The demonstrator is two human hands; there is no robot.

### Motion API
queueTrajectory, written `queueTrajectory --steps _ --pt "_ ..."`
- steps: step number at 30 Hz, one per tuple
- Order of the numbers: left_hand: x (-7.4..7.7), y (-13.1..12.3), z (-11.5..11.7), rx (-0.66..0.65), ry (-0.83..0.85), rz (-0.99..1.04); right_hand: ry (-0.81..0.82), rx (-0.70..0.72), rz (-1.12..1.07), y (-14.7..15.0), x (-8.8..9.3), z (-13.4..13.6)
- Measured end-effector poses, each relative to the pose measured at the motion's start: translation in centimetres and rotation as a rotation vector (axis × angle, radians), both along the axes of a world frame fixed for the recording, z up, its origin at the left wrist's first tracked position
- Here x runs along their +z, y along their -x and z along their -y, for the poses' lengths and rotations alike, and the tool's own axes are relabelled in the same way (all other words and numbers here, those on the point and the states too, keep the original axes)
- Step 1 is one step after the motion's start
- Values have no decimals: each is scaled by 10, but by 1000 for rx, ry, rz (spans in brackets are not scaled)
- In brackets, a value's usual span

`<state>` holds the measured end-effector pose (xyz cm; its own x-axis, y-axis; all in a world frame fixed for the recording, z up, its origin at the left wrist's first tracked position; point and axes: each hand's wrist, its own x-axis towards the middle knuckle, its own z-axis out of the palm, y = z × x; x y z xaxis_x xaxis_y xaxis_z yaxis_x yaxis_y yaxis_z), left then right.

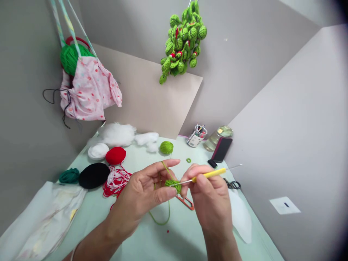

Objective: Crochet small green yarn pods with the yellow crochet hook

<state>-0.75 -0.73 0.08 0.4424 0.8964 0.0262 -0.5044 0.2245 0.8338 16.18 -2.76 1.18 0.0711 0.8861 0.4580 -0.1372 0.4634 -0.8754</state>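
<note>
My left hand (144, 192) pinches a small green crochet piece (173, 185) between thumb and fingers, with light green yarn (163, 168) running over the raised index finger. My right hand (209, 197) grips a yellow-handled crochet hook (209, 174) whose metal tip pokes into the green piece. The yarn loops down onto the pale green table (174, 235) and leads back to a light green yarn ball (166, 147) further away.
Red (115, 155), black (94, 175), dark green (69, 175) and white (98, 150) yarn balls and white stuffing (119, 133) lie at left. A cup of tools (197, 135), jar (219, 137), phone (222, 149) and scissors (232, 184) sit at right. Pink bag (87, 90) and green crochet bunch (182, 40) hang above.
</note>
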Motion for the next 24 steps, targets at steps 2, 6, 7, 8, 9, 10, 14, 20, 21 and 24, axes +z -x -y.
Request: queueTrajectory --steps 2,6,7,8,9,10,14,20,21,24 --pt "-1 -6 2 37 41 20 -202 -207 278 2 -10 2" --pt "0 -15 6 46 195 92 -536 -526 641 5 -26 7" --pt "1 -15 6 11 217 113 -549 -533 647 5 -26 7" --pt "2 -15 6 -27 226 132 -547 -521 628 5 -25 6" --pt "2 -14 5 -59 222 145 -535 -500 592 4 -22 4" --pt "2 -13 4 -77 211 153 -519 -472 543 4 -20 3" --pt "0 -6 -1 -67 151 130 -418 -318 335 2 -13 1" --pt "-6 0 -7 -75 131 36 -186 -200 95 -1 -13 1" --pt "-6 1 -7 -81 130 26 -153 -181 54 -3 -11 0" --pt "-8 2 -7 -120 119 29 -49 -100 -50 -9 -4 -5"
